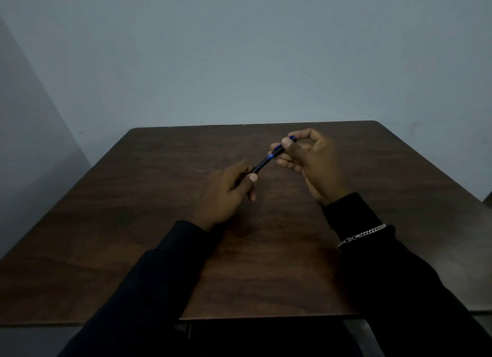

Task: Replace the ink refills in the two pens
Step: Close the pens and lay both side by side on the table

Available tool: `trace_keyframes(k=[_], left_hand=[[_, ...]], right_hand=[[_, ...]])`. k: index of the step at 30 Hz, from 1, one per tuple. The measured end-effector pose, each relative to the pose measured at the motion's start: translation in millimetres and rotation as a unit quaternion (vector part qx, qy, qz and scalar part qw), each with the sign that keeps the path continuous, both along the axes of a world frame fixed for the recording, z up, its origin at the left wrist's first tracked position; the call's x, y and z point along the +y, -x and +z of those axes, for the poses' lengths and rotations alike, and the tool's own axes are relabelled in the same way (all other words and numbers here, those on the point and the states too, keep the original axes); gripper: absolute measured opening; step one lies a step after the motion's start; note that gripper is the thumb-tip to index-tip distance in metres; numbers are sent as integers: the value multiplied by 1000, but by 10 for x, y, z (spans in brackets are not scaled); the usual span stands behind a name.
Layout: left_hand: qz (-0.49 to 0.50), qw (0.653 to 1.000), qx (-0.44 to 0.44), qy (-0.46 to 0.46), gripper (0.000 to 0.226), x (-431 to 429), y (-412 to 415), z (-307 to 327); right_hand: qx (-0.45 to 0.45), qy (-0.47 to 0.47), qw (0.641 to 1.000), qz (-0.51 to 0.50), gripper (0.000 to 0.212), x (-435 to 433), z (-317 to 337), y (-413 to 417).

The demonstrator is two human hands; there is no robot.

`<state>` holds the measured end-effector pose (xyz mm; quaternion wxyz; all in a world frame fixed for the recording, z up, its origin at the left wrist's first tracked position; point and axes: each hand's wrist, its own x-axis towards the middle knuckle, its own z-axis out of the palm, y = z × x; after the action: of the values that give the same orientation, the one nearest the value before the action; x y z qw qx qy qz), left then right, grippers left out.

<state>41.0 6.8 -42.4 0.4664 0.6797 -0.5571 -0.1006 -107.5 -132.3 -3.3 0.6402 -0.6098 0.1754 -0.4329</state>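
Note:
A dark pen with blue trim (pixel 265 162) is held slanted above the middle of the brown table (pixel 133 210). My left hand (pixel 226 194) pinches its lower end between thumb and fingers. My right hand (pixel 311 162) grips the upper end, with a blue tip showing past the thumb. Much of the pen is hidden inside both hands. No second pen or loose refill is visible in the dim light.
The dark wooden table reaches to a pale wall (pixel 239 50) at the back. Black sleeves cover both forearms, and a silver chain bracelet (pixel 362 235) sits on the right wrist. A second dark surface (pixel 479 223) adjoins at the right.

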Motion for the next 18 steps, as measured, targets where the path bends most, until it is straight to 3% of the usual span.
trace_keyframes(k=[7,15,18], left_hand=[[-6,998,-57,18,19,-12,-34,-14],[-3,994,-98,52,24,-18,-15,-59],[7,996,-74,47,24,-46,42,-83]], right_hand=[[84,86,993,-10,6,89,-28,-29],[86,100,991,-20,10,116,-58,-43],[84,105,991,-20,8,91,-39,-31]])
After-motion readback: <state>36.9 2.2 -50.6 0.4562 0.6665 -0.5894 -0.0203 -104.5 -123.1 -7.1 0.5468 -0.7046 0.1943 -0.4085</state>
